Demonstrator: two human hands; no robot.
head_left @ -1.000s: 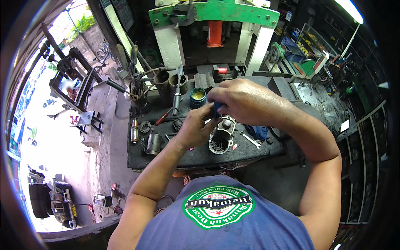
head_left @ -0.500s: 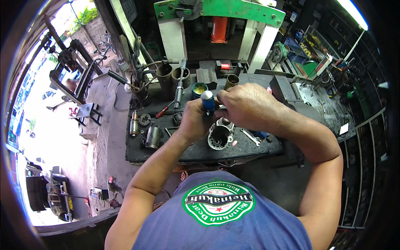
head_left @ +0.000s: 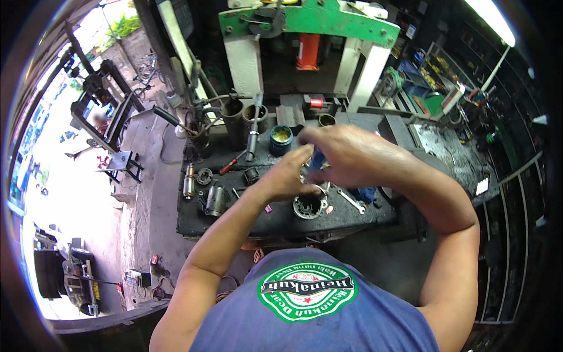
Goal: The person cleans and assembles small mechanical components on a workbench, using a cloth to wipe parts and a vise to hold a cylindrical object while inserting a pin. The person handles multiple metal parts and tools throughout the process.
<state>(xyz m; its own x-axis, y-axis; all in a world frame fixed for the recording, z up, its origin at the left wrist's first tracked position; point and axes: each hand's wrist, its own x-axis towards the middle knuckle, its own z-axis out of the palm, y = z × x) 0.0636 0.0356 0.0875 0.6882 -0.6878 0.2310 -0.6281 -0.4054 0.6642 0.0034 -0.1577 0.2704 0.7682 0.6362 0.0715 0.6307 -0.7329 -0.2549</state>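
My right hand [head_left: 343, 152], blurred, is shut on a blue cylindrical object [head_left: 318, 158] above a metal housing [head_left: 307, 206]. Just left of it, my left hand [head_left: 284, 176] is open, thumb and forefinger spread around the space over the housing. Behind them stand a blue tub of yellow grease [head_left: 281, 142] and a metal can [head_left: 326, 120]. A combination wrench [head_left: 350, 199] lies to the right. Left on the bench [head_left: 205, 229] are a steel cylinder [head_left: 216, 200], an armature [head_left: 189, 182], a round plate [head_left: 204, 176] and a red-handled screwdriver [head_left: 230, 165].
A green-and-white press frame [head_left: 311, 20] with a red cylinder [head_left: 307, 53] rises behind the bench. Tall containers with tools [head_left: 234, 123] stand at the back left. A second work surface [head_left: 446, 152] is at the right. Machinery [head_left: 105, 105] and a metal stool [head_left: 123, 161] stand outside at left.
My left hand has spread its fingers and drawn slightly away from the blue object. The object, upright half a second ago, is now mostly hidden by my right hand.
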